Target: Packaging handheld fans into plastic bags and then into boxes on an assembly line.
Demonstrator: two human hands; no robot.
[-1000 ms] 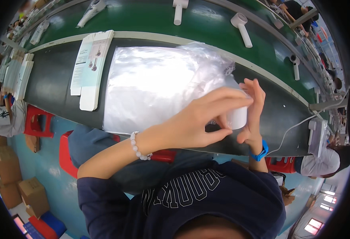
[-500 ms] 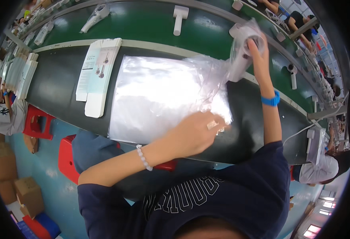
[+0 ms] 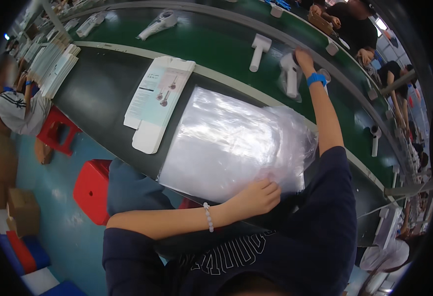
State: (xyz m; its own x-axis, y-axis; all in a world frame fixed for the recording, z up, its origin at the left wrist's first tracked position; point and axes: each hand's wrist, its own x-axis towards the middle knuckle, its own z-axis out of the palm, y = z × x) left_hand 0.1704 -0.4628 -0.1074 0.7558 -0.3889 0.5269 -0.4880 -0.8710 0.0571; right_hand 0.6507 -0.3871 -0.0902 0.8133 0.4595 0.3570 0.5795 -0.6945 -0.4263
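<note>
My left hand (image 3: 257,198) is closed at the near edge of a stack of clear plastic bags (image 3: 211,148), its fingertips pinching the bag film. The bags lie flat on the dark worktable, rumpled on their right side. My right hand (image 3: 305,60) reaches out over the green belt, its fingers curled at the head of a white hair dryer (image 3: 291,81) in a clear bag. That dryer rests on the belt with its handle toward me. Part of another white piece (image 3: 326,78) shows beside my right wrist.
Flat printed cartons (image 3: 159,98) lie left of the bags. A bare hair dryer (image 3: 259,52) and a bagged one (image 3: 159,23) sit on the belt (image 3: 216,49). A red stool (image 3: 92,191) stands at the lower left. Other people (image 3: 354,24) work across the belt.
My right hand has carried the bagged hair dryer from above the table's far edge onto the belt. My left hand has come to the bags' near edge. The view has turned.
</note>
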